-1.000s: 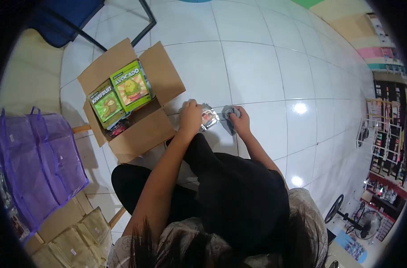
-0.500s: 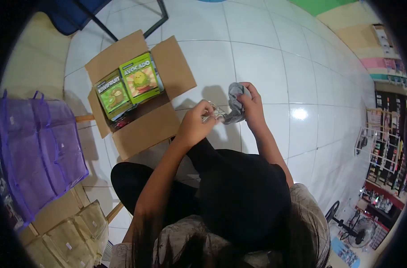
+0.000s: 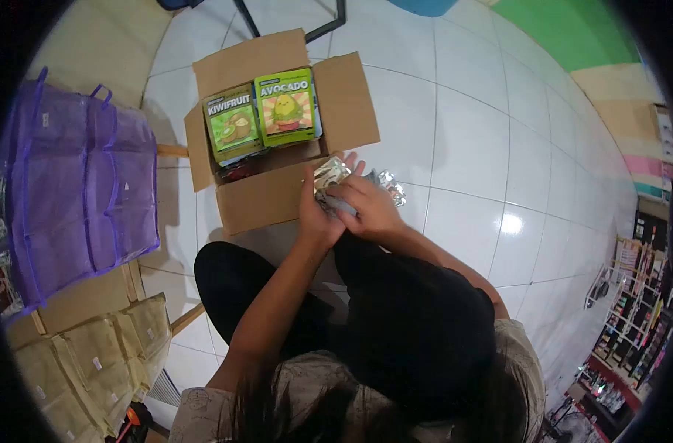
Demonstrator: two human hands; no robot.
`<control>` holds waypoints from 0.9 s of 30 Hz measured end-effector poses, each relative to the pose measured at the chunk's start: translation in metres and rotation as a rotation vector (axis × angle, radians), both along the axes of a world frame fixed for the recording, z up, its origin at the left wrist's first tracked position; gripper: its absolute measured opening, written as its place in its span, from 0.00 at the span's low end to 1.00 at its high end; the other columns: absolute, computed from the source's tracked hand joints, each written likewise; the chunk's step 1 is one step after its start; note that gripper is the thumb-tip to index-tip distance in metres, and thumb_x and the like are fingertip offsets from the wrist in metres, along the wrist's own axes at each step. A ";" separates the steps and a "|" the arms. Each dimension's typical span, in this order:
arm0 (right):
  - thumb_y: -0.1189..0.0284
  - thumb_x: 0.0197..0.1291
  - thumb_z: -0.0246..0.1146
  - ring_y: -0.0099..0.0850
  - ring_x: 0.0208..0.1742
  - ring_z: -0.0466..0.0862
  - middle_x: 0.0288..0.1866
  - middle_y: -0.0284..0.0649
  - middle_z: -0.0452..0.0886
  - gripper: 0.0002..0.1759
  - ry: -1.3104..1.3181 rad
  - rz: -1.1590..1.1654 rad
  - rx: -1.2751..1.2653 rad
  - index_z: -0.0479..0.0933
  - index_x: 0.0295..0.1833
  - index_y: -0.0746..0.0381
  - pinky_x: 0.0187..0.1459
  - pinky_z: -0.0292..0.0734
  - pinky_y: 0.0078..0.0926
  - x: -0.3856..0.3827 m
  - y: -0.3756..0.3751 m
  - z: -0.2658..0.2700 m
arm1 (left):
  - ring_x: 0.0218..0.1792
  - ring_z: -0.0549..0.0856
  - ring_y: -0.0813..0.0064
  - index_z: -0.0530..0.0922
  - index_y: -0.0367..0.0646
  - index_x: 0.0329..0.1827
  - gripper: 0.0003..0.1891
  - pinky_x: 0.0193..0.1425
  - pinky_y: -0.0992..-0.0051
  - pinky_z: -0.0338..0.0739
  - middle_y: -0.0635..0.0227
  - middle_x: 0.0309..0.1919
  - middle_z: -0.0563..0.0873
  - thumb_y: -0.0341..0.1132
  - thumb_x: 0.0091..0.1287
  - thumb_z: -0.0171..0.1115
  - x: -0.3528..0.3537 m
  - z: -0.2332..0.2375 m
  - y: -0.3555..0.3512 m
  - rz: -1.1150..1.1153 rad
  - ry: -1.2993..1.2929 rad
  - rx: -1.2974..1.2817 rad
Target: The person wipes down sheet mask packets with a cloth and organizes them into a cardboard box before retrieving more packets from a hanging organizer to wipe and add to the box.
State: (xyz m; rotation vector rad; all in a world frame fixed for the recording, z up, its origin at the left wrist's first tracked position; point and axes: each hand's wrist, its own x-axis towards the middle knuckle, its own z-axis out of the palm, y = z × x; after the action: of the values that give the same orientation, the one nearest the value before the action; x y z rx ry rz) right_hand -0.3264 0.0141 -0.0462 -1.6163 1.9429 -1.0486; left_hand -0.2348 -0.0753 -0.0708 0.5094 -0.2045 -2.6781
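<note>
A crinkled silver foil strip (image 3: 330, 172), possibly joined sachets, lies across my two hands above the box's near flap. My left hand (image 3: 318, 214) cups it from below, palm up, its fingertips showing past the foil. Over it, my right hand (image 3: 373, 207) presses its curled fingers onto the strip. A loose silver end (image 3: 390, 188) sticks out beyond my right hand. Just past my hands stands an open cardboard box (image 3: 259, 208), with a green avocado packet (image 3: 286, 111) and a green kiwifruit packet (image 3: 231, 125) upright inside.
A purple pocket organizer (image 3: 93, 199) hangs at the left, above a beige one (image 3: 100, 362). Dark chair legs (image 3: 325, 28) stand behind the box on the white tiled floor (image 3: 462, 140). Stocked shelves (image 3: 632, 295) line the far right.
My hands have come together, the right moving left over the left. The grey and silver strip, stretched between them before, is now bunched in both. The view has shifted, with the box appearing farther right.
</note>
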 end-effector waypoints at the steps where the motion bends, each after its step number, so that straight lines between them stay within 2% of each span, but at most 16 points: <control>1: 0.74 0.47 0.67 0.46 0.51 0.80 0.48 0.43 0.79 0.21 0.046 -0.075 0.031 0.78 0.51 0.60 0.50 0.77 0.42 -0.004 -0.004 0.001 | 0.74 0.65 0.57 0.60 0.40 0.75 0.39 0.79 0.54 0.53 0.56 0.73 0.67 0.64 0.75 0.35 0.003 0.005 -0.001 -0.017 -0.062 0.049; 3: 0.74 0.47 0.67 0.45 0.52 0.80 0.47 0.41 0.79 0.20 0.151 -0.227 0.101 0.79 0.50 0.59 0.49 0.78 0.40 -0.013 -0.009 0.003 | 0.75 0.62 0.54 0.58 0.39 0.76 0.42 0.79 0.54 0.53 0.53 0.74 0.64 0.67 0.73 0.36 0.006 0.017 0.000 -0.056 -0.175 0.158; 4: 0.73 0.45 0.69 0.44 0.48 0.81 0.45 0.41 0.79 0.20 0.152 -0.287 0.068 0.80 0.48 0.58 0.46 0.78 0.40 -0.012 -0.011 0.004 | 0.76 0.60 0.54 0.56 0.37 0.77 0.45 0.79 0.53 0.53 0.50 0.75 0.62 0.70 0.72 0.34 0.004 0.014 -0.001 -0.075 -0.133 0.130; 7: 0.73 0.44 0.69 0.44 0.43 0.82 0.43 0.41 0.80 0.21 0.133 0.048 -0.142 0.81 0.48 0.58 0.43 0.78 0.41 0.004 -0.004 -0.001 | 0.75 0.63 0.58 0.57 0.37 0.77 0.46 0.78 0.54 0.55 0.51 0.75 0.63 0.70 0.71 0.32 0.005 0.009 -0.014 -0.137 0.162 0.071; 8: 0.74 0.43 0.69 0.44 0.40 0.82 0.41 0.41 0.81 0.20 0.205 0.067 -0.280 0.82 0.47 0.58 0.40 0.78 0.41 0.006 -0.005 -0.002 | 0.76 0.62 0.58 0.57 0.36 0.77 0.47 0.79 0.54 0.53 0.52 0.75 0.63 0.72 0.70 0.31 0.006 0.009 -0.017 -0.140 0.136 0.073; 11: 0.74 0.42 0.70 0.44 0.40 0.83 0.41 0.41 0.81 0.21 0.331 -0.127 -0.063 0.82 0.47 0.58 0.41 0.79 0.40 -0.013 -0.006 -0.007 | 0.76 0.61 0.55 0.56 0.35 0.77 0.49 0.79 0.54 0.52 0.49 0.75 0.61 0.72 0.70 0.32 0.006 0.005 -0.017 -0.202 0.051 -0.025; 12: 0.75 0.41 0.70 0.42 0.41 0.83 0.41 0.40 0.81 0.20 0.238 -0.263 0.008 0.83 0.46 0.57 0.40 0.79 0.37 -0.017 -0.011 -0.002 | 0.76 0.60 0.52 0.56 0.34 0.76 0.49 0.80 0.53 0.51 0.47 0.75 0.60 0.72 0.70 0.33 0.005 0.007 -0.013 -0.146 -0.107 0.027; 16: 0.75 0.42 0.69 0.44 0.41 0.82 0.40 0.41 0.81 0.19 0.231 0.029 -0.225 0.82 0.46 0.57 0.41 0.77 0.40 0.005 -0.007 -0.002 | 0.75 0.62 0.53 0.57 0.32 0.75 0.48 0.79 0.54 0.52 0.46 0.75 0.62 0.70 0.70 0.36 0.005 0.003 -0.017 -0.119 0.106 0.074; 19: 0.74 0.42 0.70 0.44 0.42 0.82 0.42 0.42 0.81 0.22 0.340 -0.071 -0.110 0.81 0.48 0.57 0.41 0.77 0.40 -0.003 -0.006 -0.007 | 0.75 0.62 0.54 0.57 0.32 0.75 0.48 0.80 0.54 0.52 0.47 0.75 0.62 0.70 0.71 0.36 0.005 0.002 -0.018 -0.121 0.072 0.015; 20: 0.74 0.42 0.71 0.44 0.42 0.82 0.42 0.41 0.81 0.23 0.337 -0.177 -0.064 0.81 0.49 0.57 0.40 0.77 0.40 -0.010 -0.008 -0.008 | 0.75 0.63 0.54 0.57 0.31 0.75 0.47 0.80 0.55 0.52 0.48 0.74 0.63 0.69 0.71 0.35 0.005 -0.004 -0.018 -0.117 0.068 -0.025; 23: 0.73 0.45 0.69 0.43 0.41 0.82 0.40 0.41 0.81 0.20 0.317 -0.117 -0.085 0.81 0.49 0.59 0.41 0.76 0.41 0.002 -0.005 -0.015 | 0.74 0.64 0.55 0.57 0.32 0.75 0.45 0.79 0.56 0.53 0.49 0.73 0.66 0.68 0.73 0.35 0.003 -0.005 -0.017 -0.073 -0.002 -0.027; 24: 0.73 0.45 0.68 0.43 0.41 0.82 0.39 0.41 0.81 0.21 0.280 -0.028 -0.166 0.81 0.50 0.58 0.40 0.76 0.41 0.009 0.000 -0.015 | 0.75 0.64 0.54 0.58 0.33 0.75 0.44 0.79 0.56 0.53 0.49 0.73 0.66 0.67 0.73 0.34 0.004 0.005 -0.020 -0.067 -0.013 0.049; 27: 0.74 0.45 0.69 0.42 0.41 0.82 0.39 0.42 0.81 0.22 0.398 -0.129 -0.092 0.81 0.51 0.58 0.40 0.76 0.41 -0.002 0.001 -0.016 | 0.75 0.64 0.54 0.58 0.33 0.75 0.44 0.79 0.56 0.53 0.49 0.73 0.65 0.68 0.73 0.31 0.008 0.005 -0.022 -0.106 0.004 -0.007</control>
State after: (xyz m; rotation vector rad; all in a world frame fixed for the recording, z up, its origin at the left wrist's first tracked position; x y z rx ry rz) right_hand -0.3280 0.0155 -0.0623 -1.8877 2.3097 -0.9288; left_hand -0.2265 -0.0974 -0.0660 0.5037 -0.2454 -2.7802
